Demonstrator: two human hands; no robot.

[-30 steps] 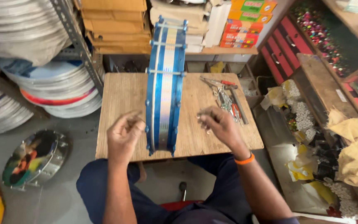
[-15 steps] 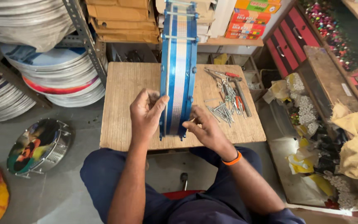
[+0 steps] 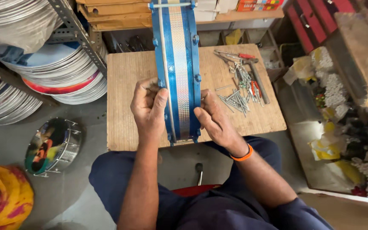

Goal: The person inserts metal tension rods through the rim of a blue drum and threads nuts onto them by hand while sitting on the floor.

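Observation:
A blue drum frame (image 3: 179, 64) with a shiny patterned band stands on edge on a small wooden table (image 3: 124, 85). My left hand (image 3: 149, 106) grips its left rim, thumb pressed against the blue hoop. Against the right rim lies my right hand (image 3: 211, 119), its fingers curled at a small bolt; an orange band is on that wrist. Both hands hold the frame upright near the table's front edge.
Long metal rods, pliers and a hammer (image 3: 243, 83) lie on the table's right side. Stacked drum heads (image 3: 56, 72) fill a metal rack on the left. A small printed drum (image 3: 52, 147) lies on the floor. Cardboard boxes (image 3: 116, 12) sit behind.
Both hands moved from the tabletop onto the drum frame and closed on its two rims. The view has shifted closer to the frame.

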